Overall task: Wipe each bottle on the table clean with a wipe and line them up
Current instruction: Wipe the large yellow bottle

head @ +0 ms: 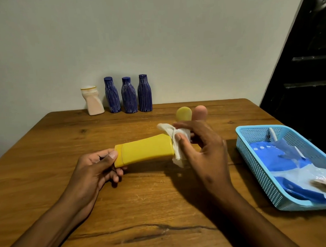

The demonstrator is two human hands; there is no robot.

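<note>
The flat yellow plastic bottle [144, 149] lies lengthwise between the hands: left hand [97, 169] pinches its cap end, right hand [200, 144] clamps the crumpled white wipe [174, 139] against its base.

a wooden table [49, 182] fills the lower part of the view. its top is warm brown, with visible grain, some small knots and a long dark crack near the front edge. the far edge of the table stands against a plain wall [155, 40], painted in a pale grey-green colour, without any decoration. at the right side there is a very dark area [304, 72] with a slanted edge and some faint horizontal bars. the light is soft and rather dim.
</note>
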